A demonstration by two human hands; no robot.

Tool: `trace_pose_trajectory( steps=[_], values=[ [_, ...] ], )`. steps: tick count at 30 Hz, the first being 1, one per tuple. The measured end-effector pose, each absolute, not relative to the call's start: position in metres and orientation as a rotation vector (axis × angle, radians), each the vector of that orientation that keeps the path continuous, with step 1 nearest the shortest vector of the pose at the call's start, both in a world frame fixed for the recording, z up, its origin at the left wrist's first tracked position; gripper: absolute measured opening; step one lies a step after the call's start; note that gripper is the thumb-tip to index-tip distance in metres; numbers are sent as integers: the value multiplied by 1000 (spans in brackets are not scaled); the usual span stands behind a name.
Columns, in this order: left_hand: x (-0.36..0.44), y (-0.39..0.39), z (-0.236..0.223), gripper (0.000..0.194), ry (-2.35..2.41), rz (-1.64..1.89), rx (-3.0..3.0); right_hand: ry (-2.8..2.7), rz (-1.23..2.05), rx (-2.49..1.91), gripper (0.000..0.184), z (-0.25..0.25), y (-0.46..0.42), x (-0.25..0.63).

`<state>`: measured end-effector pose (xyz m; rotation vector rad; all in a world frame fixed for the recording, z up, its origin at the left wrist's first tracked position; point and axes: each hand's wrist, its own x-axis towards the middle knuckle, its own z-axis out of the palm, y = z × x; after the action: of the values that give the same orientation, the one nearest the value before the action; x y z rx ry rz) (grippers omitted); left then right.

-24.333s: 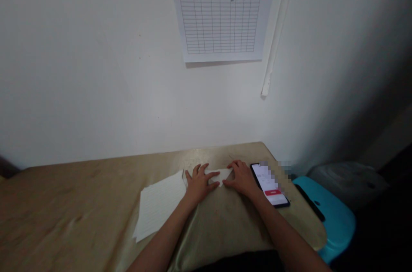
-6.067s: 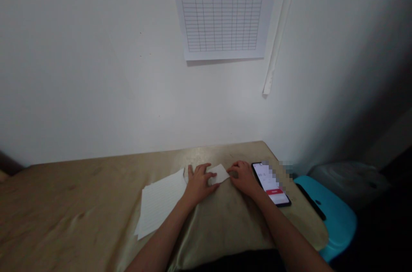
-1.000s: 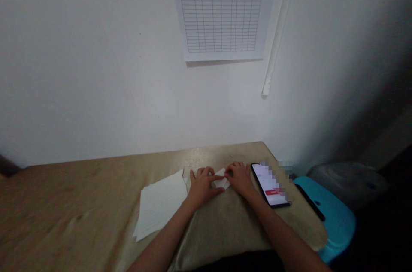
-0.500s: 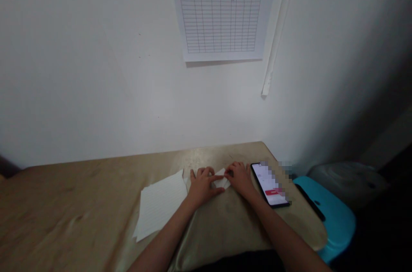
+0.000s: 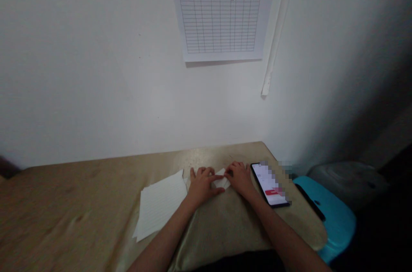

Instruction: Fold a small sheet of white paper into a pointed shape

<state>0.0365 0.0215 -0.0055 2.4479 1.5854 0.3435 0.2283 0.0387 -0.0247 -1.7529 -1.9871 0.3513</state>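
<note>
A small folded piece of white paper (image 5: pixel 221 182) lies on the table between my two hands, partly covered by fingers. My left hand (image 5: pixel 202 186) rests over its left side with fingers spread, the index finger and thumb stretched across the paper. From the right, my right hand (image 5: pixel 240 177) pinches the paper's upper right edge between bent fingers and thumb. Both sets of fingertips nearly meet there. Left of my left hand lies a small stack of lined paper sheets (image 5: pixel 161 205), its edges uneven.
A phone (image 5: pixel 268 184) with a lit screen lies right of my right hand on the tan-covered table (image 5: pixel 80 194). Beyond the table's right edge stands a turquoise plastic stool or lid (image 5: pixel 334 207). A printed table sheet (image 5: pixel 222 19) hangs on the wall behind.
</note>
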Motion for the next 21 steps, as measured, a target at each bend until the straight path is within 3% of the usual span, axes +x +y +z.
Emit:
trace_pose_trajectory(
  steps=[12, 18, 21],
  values=[
    [38, 18, -3, 50, 1646, 348, 2424, -2071, 414, -1694, 15, -20, 30, 235],
    [38, 17, -3, 52, 1675, 342, 2421, -2085, 438, -1667, 43, -15, 24, 240],
    [39, 17, -4, 52, 1696, 317, 2401, -2085, 433, -1677, 45, -16, 25, 239]
  ],
)
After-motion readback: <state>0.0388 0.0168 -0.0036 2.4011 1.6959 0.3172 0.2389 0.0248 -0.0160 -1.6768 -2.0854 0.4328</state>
